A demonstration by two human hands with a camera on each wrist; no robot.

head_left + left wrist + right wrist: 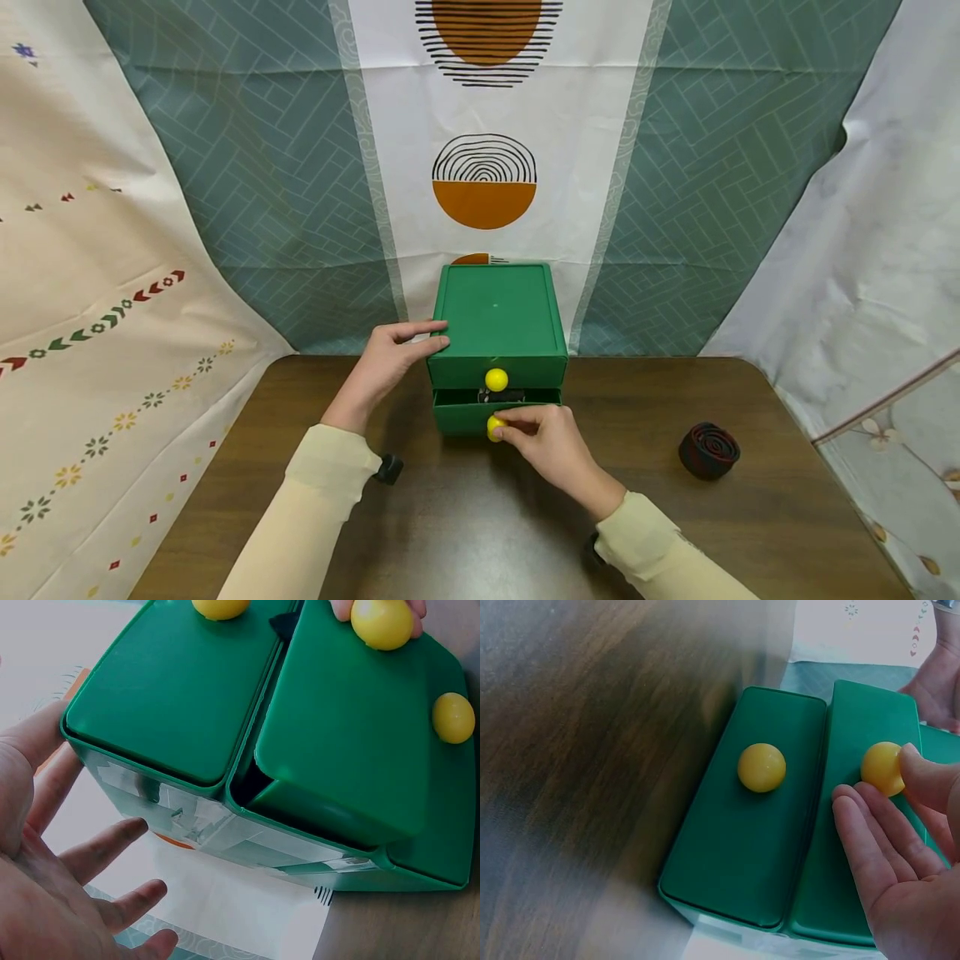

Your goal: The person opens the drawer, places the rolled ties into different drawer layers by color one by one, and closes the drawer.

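Green drawer box (497, 312), left grip (390, 360) flat against its side, right grip (546, 442) pinching yellow knob (495, 427), drawer contents indistinct.

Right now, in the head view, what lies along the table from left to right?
Left hand → green drawer box → right hand on a yellow knob → dark coiled roll.

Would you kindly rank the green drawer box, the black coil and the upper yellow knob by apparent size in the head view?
1. green drawer box
2. black coil, though it lies nearer the camera
3. upper yellow knob
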